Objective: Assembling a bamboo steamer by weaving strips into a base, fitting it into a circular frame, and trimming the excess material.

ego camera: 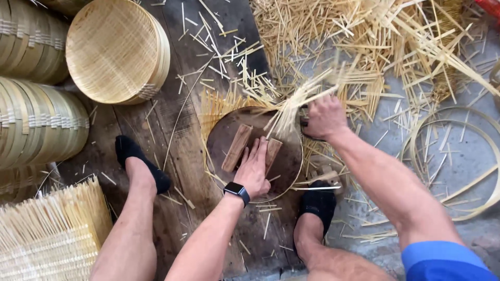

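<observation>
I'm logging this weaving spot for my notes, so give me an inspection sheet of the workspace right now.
Surface: dark wooden boards beside grey concrete floor.
Job's things: round dark board carrying two wooden blocks; bundle of bamboo splints fanning over its rim.
Clutter: loose splints scattered widely; bent bamboo hoops.
Grippers: left hand, wearing a smartwatch, flat on the blocks; right hand closed on the bundle.
Cables: nothing seen.
Surroundings: stacked woven trays; woven mat.
</observation>
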